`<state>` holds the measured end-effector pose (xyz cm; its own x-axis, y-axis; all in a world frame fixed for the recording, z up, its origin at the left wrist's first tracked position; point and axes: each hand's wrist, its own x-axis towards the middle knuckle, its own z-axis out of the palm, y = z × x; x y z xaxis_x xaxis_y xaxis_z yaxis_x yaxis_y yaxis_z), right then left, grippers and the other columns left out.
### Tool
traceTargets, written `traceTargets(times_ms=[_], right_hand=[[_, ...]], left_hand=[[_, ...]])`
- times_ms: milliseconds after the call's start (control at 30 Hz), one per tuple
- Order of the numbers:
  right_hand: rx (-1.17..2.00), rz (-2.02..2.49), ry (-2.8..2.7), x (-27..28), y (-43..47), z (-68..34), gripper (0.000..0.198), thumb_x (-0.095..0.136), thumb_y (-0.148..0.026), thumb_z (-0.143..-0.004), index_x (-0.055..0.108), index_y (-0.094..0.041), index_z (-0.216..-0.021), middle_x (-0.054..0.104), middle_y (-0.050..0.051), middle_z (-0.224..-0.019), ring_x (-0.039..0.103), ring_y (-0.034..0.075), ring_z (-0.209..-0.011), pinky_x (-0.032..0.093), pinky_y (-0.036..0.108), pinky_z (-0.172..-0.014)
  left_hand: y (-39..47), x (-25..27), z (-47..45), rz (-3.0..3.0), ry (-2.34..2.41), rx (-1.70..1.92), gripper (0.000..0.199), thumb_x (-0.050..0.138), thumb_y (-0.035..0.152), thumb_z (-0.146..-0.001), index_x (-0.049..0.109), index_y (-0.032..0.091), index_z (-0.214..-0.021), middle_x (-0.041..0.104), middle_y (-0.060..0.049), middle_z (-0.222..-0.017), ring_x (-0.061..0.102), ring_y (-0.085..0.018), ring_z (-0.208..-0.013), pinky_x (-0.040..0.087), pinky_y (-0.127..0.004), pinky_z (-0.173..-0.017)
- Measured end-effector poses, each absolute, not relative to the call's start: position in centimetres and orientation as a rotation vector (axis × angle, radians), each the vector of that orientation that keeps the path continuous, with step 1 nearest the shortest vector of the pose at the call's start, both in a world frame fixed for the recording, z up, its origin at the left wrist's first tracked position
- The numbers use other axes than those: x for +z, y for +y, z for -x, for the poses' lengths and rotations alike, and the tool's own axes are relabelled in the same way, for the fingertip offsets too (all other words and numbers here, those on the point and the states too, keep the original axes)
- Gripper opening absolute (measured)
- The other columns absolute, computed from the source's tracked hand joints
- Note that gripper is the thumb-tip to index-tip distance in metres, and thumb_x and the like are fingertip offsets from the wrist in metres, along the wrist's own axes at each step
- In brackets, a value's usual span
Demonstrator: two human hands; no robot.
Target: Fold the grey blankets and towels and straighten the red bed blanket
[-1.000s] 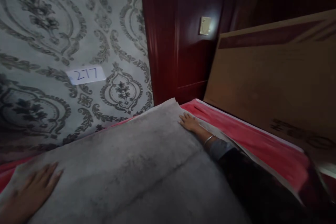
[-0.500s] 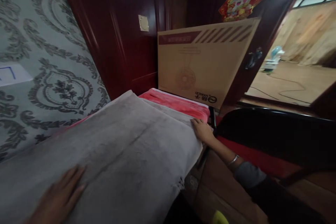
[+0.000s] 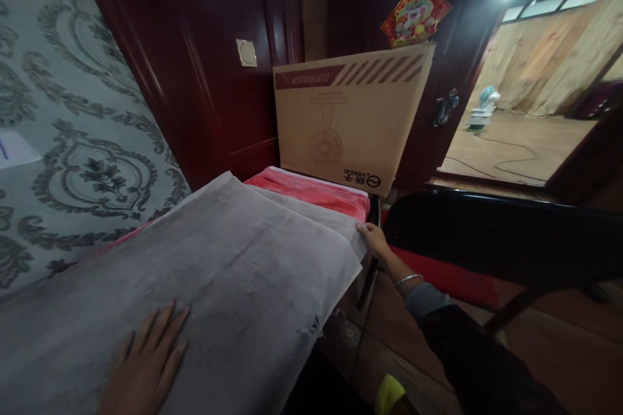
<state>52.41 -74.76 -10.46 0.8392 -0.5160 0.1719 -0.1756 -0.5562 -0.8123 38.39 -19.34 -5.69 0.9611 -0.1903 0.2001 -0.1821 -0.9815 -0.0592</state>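
Observation:
A grey cloth (image 3: 233, 272) lies in layers, with loose threads at its near right edge. Under it, a red cloth (image 3: 311, 193) with a pale edge shows at the far end. My left hand (image 3: 148, 353) rests flat on the grey cloth, fingers spread. At the right side, my right hand (image 3: 374, 238) pinches the edge of the lower grey layer between thumb and fingers. A silvery bracelet sits on that wrist.
A large cardboard box (image 3: 350, 120) leans behind the cloths against a dark red door. To the right stands a chair with a black backrest (image 3: 487, 233) and red seat (image 3: 448, 275). Patterned wallpaper (image 3: 107, 175) is at the left. Through a doorway, a fan (image 3: 484, 109) stands on the floor.
My left hand has moved right and farther onto the grey cloth. My right hand went from lying on the cloth's edge to pinching it. The view has turned slightly right.

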Motion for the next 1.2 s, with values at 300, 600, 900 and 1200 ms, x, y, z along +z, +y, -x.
traceTargets(times_ms=[300, 600, 900, 1200], right_hand=[[-0.474, 2.14, 0.563, -10.3, -75.1, -52.0, 0.022, 0.052, -0.023, -0.082, 0.067, -0.016, -0.095, 0.07, 0.011, -0.092, 0.064, 0.024, -0.09, 0.047, 0.031, -0.081], [-0.386, 2.145, 0.231, -9.9, -70.4, -48.5, 0.018, 0.056, -0.037, -0.088, 0.062, -0.021, -0.082, 0.068, 0.004, -0.083, 0.062, 0.019, -0.08, 0.046, 0.028, -0.077], [-0.443, 2.029, 0.198, -9.5, -70.8, -49.4, 0.033, 0.053, -0.05, -0.08, 0.052, -0.021, -0.063, 0.058, 0.0, -0.067, 0.056, 0.018, -0.073, 0.041, 0.025, -0.064], [-0.433, 2.174, 0.211, -10.1, -70.9, -48.8, 0.02, 0.058, -0.035, -0.08, 0.061, -0.021, -0.066, 0.062, 0.002, -0.067, 0.059, 0.019, -0.07, 0.044, 0.028, -0.068]], left_hand=[[-19.4, -5.4, -38.5, 3.041, 0.294, -0.324, 0.069, 0.025, 0.05, -0.091, 0.055, 0.017, -0.144, 0.044, -0.011, -0.157, 0.035, -0.034, -0.148, 0.032, -0.059, -0.117], [-20.0, -4.4, -38.4, 3.051, 0.24, -0.245, 0.074, 0.022, 0.054, -0.091, 0.051, 0.014, -0.147, 0.038, -0.012, -0.16, 0.029, -0.035, -0.15, 0.027, -0.06, -0.119], [-22.2, -3.9, -36.0, 3.053, 0.083, -0.1, 0.068, 0.027, 0.049, -0.094, 0.04, 0.019, -0.153, 0.026, -0.006, -0.165, 0.019, -0.035, -0.153, 0.022, -0.062, -0.121], [-22.0, -5.1, -34.8, 2.99, 0.119, -0.196, 0.065, 0.027, 0.048, -0.095, 0.043, 0.021, -0.152, 0.029, -0.003, -0.163, 0.018, -0.034, -0.153, 0.024, -0.059, -0.121]])
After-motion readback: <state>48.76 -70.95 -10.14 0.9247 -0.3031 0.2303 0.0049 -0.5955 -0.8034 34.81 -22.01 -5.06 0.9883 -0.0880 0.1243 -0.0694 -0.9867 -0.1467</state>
